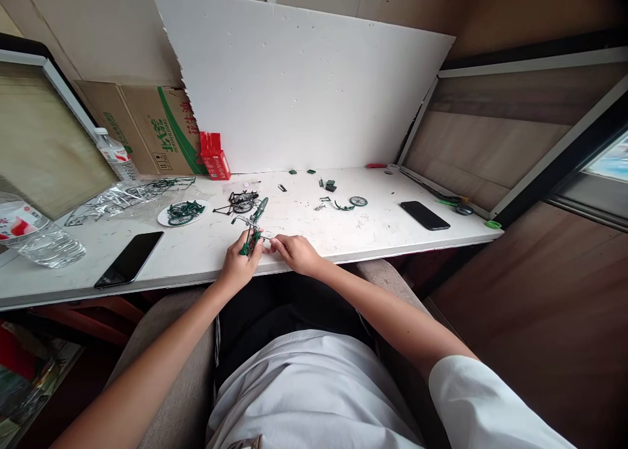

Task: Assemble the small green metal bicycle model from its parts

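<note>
A small green model bicycle (256, 221) is gripped in my left hand (240, 260), close to the table's front edge. Its front wheel points up and away from me, and the fingers hide its lower part. My right hand (297, 252) is closed in a pinch on a thin rod (267, 238) that reaches to the side of the bicycle; what kind of rod it is cannot be made out. Just beyond lies a black model bicycle (243, 202). To the left, several green bicycle parts (184, 211) lie on a white plate (165, 220).
On the white table (304, 230) are a loose wheel (358, 201), a curved green part (343, 206) and small dark pieces (330, 184). Phones lie left (130, 259) and right (424, 215). Bottles (59, 243), a red box (214, 158) and a white board (304, 89) stand around.
</note>
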`<state>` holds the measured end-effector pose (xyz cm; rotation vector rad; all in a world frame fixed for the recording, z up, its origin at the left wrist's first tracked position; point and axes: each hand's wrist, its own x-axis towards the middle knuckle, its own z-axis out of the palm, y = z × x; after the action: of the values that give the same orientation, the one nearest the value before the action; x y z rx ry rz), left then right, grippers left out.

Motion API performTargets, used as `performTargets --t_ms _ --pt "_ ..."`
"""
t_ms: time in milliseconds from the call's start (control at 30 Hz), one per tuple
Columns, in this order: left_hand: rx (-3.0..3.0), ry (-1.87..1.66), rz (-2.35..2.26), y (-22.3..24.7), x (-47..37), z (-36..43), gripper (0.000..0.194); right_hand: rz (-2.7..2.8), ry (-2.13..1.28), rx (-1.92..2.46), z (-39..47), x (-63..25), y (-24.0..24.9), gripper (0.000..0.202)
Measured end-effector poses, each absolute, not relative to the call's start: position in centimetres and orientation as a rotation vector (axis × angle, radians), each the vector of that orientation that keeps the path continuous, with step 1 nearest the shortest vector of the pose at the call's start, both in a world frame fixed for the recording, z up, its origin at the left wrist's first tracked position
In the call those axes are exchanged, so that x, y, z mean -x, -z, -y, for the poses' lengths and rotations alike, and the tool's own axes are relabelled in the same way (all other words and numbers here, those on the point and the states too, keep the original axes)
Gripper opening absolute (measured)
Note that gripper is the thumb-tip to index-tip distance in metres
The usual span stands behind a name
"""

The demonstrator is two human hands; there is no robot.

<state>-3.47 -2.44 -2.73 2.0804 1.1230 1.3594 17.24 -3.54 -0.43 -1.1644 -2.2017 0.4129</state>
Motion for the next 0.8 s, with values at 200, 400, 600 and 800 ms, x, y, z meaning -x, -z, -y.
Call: performTargets --t_ms 200,400,600,800 --pt "-1.923 -1.342 -1.105 2.6 3.3 2.2 0.037 2.223 -0.299 1.244 3.7 -16.9 0.6 0.049" --pt "-1.602 -1.369 -1.145 2.2 3.8 0.9 0.042 2.151 -0.329 1.266 3.6 -16.9 0.8 0.057" --pt "-1.4 -1.372 -1.033 1.0 3.9 0.8 0.042 2.404 0.025 1.255 4.1 -16.6 1.1 0.049" --pt "-1.345 -1.363 -0.972 1.2 4.2 0.3 0.038 2.491 0.172 1.208 4.4 -16.5 1.3 0.047"
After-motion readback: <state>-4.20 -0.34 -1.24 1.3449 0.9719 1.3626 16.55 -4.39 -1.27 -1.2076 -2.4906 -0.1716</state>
